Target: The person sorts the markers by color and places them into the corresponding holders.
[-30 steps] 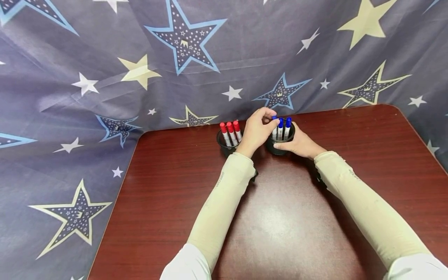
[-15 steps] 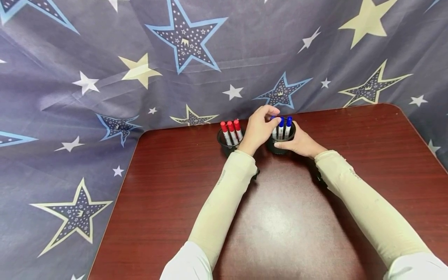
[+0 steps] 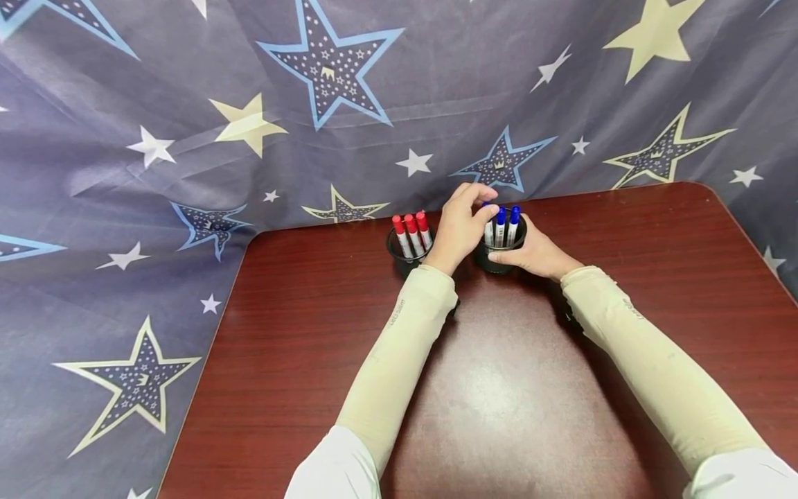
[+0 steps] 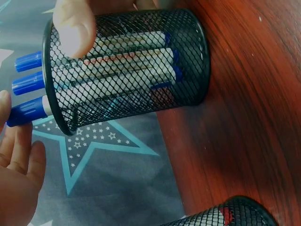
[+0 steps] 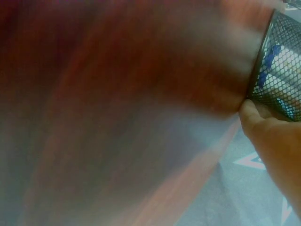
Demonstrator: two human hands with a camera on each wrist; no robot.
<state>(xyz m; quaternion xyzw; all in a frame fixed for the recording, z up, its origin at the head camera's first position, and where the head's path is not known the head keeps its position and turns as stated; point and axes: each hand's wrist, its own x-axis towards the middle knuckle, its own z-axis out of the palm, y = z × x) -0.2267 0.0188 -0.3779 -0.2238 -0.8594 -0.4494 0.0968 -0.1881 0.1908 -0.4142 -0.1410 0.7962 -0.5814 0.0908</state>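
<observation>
My left hand [image 3: 461, 225] is at the top of a black mesh pen holder [image 4: 127, 66], with thumb and fingers on either side of the blue cap [image 4: 28, 112] of one whiteboard marker. That marker stands in the holder beside two more blue-capped markers [image 3: 501, 225]. All their lower ends show near the holder's base through the mesh. My right hand [image 3: 539, 253] grips the same holder from the right, thumb across its front; its other fingers are mostly hidden. In the right wrist view, part of this hand [image 5: 277, 146] shows against the mesh near the base.
To the left, a second black mesh holder [image 3: 402, 263] holds three red-capped markers [image 3: 409, 225], partly behind my left wrist. Both holders stand near the back edge of the reddish-brown table [image 3: 299, 346]. A grey star-patterned cloth [image 3: 349, 159] hangs right behind.
My left index finger has lifted slightly away from the thumb at the blue cap. The right hand and both holders stay where they were.
</observation>
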